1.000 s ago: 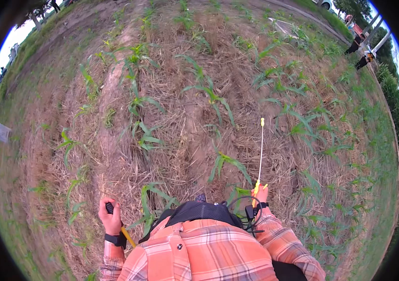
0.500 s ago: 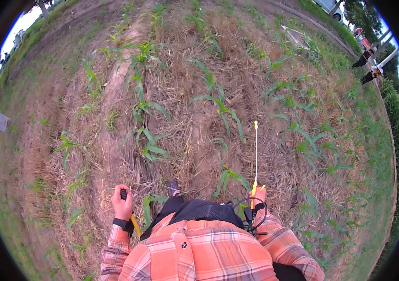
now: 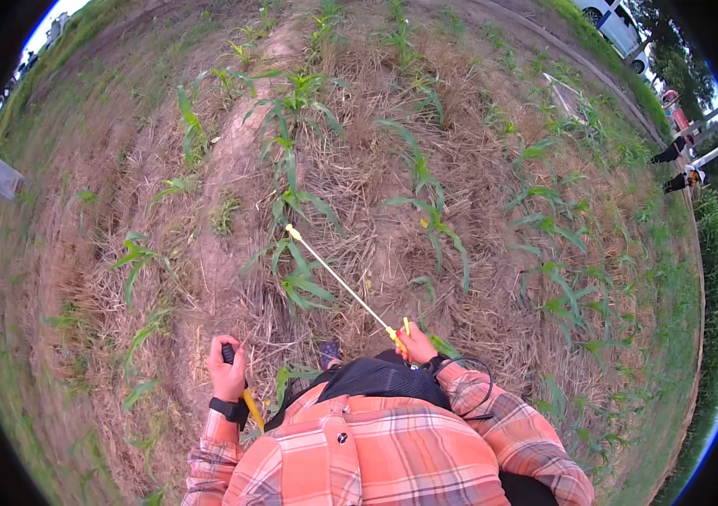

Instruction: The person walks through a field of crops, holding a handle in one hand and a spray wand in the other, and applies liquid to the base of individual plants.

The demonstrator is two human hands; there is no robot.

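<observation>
My right hand (image 3: pixel 416 346) is closed around the yellow handle of a spray wand (image 3: pixel 344 285). The wand's thin pale shaft slants up and left, and its yellow nozzle (image 3: pixel 293 231) is over a row of young corn plants (image 3: pixel 298 202). A dark hose (image 3: pixel 484 368) loops beside my right wrist. At lower left, my left hand (image 3: pixel 225 376) grips the black end of a yellow lever (image 3: pixel 252 408), whose lower part disappears behind my plaid shirt. Whether spray leaves the nozzle cannot be seen.
More corn rows (image 3: pixel 554 221) run along both sides over dry straw. One shoe (image 3: pixel 330 352) shows between the plants below me. A pale frame (image 3: pixel 564 98) lies at upper right. Beyond it are people (image 3: pixel 684 179), posts and a parked vehicle (image 3: pixel 616 32).
My right hand has moved left across my front, and the wand has swung from pointing straight ahead to slanting left. My left hand still holds the lever, slightly shifted. The view has turned a little.
</observation>
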